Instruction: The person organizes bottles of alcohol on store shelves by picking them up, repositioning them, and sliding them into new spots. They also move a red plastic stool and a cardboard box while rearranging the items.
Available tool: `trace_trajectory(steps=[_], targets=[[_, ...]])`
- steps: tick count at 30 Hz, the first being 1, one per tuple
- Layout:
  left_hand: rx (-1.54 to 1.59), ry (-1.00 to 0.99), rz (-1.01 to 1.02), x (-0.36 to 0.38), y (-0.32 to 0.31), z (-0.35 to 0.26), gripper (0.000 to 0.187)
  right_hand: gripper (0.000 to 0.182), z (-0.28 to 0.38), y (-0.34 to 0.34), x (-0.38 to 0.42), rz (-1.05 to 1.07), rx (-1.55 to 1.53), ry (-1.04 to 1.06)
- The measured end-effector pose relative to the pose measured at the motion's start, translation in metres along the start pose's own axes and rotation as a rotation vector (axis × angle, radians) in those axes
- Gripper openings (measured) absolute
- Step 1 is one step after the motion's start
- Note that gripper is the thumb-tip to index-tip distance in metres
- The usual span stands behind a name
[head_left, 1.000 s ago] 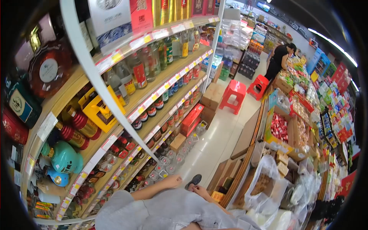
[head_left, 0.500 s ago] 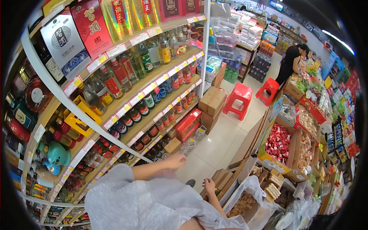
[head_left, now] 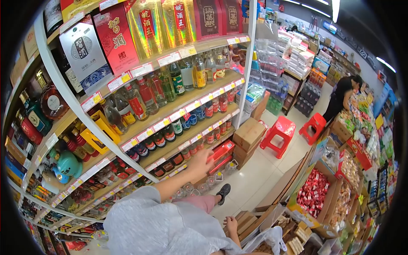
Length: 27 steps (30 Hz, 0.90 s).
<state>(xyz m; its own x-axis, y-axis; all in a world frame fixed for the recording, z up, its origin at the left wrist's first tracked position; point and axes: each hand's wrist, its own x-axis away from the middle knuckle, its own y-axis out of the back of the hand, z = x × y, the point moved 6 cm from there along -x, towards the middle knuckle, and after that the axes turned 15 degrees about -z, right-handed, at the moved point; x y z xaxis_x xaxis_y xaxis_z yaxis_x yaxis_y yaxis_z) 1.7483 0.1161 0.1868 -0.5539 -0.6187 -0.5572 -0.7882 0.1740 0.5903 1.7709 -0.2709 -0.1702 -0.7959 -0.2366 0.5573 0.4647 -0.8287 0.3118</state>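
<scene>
My left hand (head_left: 199, 165) reaches forward in front of the lower shelves. It is open, its fingers loosely bent with nothing seen in them, and it overlaps the end of a red carton (head_left: 222, 152) in this view. Below it, clear jugs (head_left: 218, 176) stand on the floor along the shelf foot. Low at my other side hangs my right hand (head_left: 230, 223), empty and loosely open, beside brown cardboard boxes (head_left: 245, 222). Small sauce bottles (head_left: 158, 139) line the shelf behind my left hand, with taller liquor bottles (head_left: 137, 104) on the row above.
Stacked brown cartons (head_left: 250, 135) stand at the shelf's end. Two red stools, a nearer one (head_left: 278, 135) and a farther one (head_left: 313, 127), are on the tiled floor. Boxes of red-wrapped sweets (head_left: 313, 191) line the right. A person in black (head_left: 340, 95) bends over goods farther back.
My left hand has moved up and slightly right, from over the floor jugs to before the red carton. The view has shifted, and my shoe and pink-clad leg show more.
</scene>
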Motion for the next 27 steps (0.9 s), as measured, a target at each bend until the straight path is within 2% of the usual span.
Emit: trace_trajectory(steps=[2,5,6,7,9,11,14,17,20,22,27], targets=[[-0.014,0.043,-0.088,-0.056,0.030,-0.016,0.034,0.030,0.017,0.006,-0.008,0.010,0.001,0.006],[-0.128,-0.152,-0.332,-0.119,0.045,0.000,0.040,0.036,0.040,0.015,-0.023,-0.034,-0.029,-0.021],[-0.118,-0.142,-0.348,-0.140,0.056,-0.007,0.039,0.034,0.043,0.012,-0.034,-0.031,-0.051,-0.013],[-0.170,-0.232,-0.448,-0.157,0.060,-0.003,0.038,0.032,0.046,0.009,-0.047,-0.031,-0.071,-0.008],[-0.189,-0.204,-0.568,-0.190,0.062,0.019,0.032,0.029,0.051,0.019,-0.068,-0.043,-0.086,-0.003],[-0.250,-0.236,-0.639,-0.220,0.066,0.032,0.028,0.029,0.061,0.022,-0.087,-0.038,-0.083,0.004],[-0.257,-0.222,-0.608,-0.246,0.073,0.044,0.026,0.030,0.096,0.021,-0.107,0.057,-0.106,-0.031],[-0.214,-0.135,-0.673,-0.253,0.070,0.078,0.024,0.031,0.184,0.027,-0.108,0.084,0.310,0.182],[-0.247,-0.102,-0.655,-0.257,0.065,0.083,0.023,0.033,0.216,0.020,-0.160,0.145,0.397,0.327],[-0.267,-0.067,-0.675,-0.259,0.064,0.084,0.022,0.034,0.286,0.003,-0.162,0.196,0.351,0.275],[-0.203,0.039,-0.669,-0.265,0.065,0.083,0.027,0.032,0.461,-0.081,-0.194,0.310,0.401,0.712]])
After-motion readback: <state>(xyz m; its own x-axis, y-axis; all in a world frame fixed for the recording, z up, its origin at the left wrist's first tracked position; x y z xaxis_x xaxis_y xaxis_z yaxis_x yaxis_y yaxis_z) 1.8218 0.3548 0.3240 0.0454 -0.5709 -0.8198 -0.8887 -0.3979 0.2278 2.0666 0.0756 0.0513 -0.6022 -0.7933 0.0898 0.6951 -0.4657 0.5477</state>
